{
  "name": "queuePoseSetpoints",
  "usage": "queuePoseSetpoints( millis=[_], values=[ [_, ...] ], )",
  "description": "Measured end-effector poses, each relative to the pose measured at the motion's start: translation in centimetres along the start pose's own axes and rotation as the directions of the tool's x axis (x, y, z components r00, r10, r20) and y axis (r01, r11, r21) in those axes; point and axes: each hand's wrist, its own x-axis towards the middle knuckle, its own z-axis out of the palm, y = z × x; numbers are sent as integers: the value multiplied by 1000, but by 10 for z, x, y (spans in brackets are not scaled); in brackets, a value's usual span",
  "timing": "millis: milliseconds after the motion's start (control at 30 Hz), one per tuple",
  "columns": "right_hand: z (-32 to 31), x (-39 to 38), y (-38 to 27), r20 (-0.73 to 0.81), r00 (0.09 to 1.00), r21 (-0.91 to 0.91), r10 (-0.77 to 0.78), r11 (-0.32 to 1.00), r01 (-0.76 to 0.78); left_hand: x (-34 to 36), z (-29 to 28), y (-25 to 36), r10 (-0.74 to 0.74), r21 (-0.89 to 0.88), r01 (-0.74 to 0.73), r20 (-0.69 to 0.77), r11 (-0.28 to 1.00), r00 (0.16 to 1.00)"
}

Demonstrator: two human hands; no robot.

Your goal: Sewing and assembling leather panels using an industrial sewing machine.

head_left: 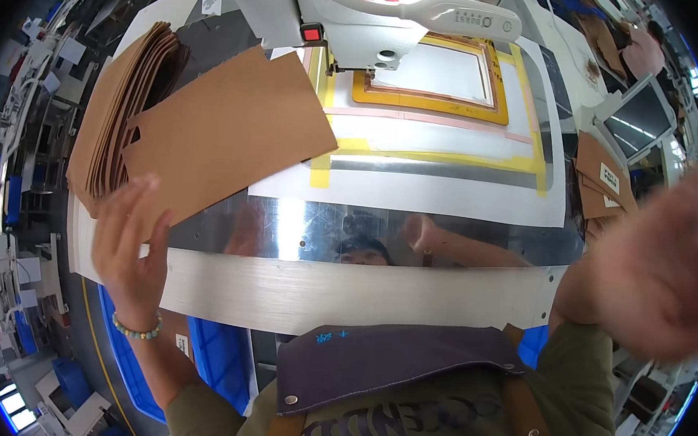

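Observation:
My left hand, fingers stretched and thumb apart, is at the near left corner of a flat brown sheet. It overlaps the sheet's edge; I cannot tell whether it touches. The sheet lies slanted, with a notch at its far edge and a small cut-out on its left. Its left part rests against a stack of similar folded brown sheets. Raised at the far right, my right hand is smeared by motion, and its fingers cannot be made out. Beyond the sheet, a yellow frame sits on a white, yellow-taped template.
A white machine head, resembling a sewing machine, overhangs the frame. Shiny metal plate and a pale table edge lie nearer me. Brown labelled pieces and a screen are at right; a blue bin stands below.

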Motion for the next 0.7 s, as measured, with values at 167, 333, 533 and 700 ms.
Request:
queuePoseSetpoints(
  millis=[167,333,533,700],
  values=[
    [95,-99,66,667,669,-317,329,937,-145,-105,20,-33,-237,200,185,277,962,931],
    [149,-140,105,796,563,-318,221,945,80,-125,32,-42,-245,241,186,241,952,939],
    [163,-146,112,817,530,-359,227,920,158,-124,42,-53,-307,287,233,248,929,919],
    [151,-144,114,796,583,-375,164,889,262,-110,52,-55,-254,238,215,146,947,956]
  ],
)
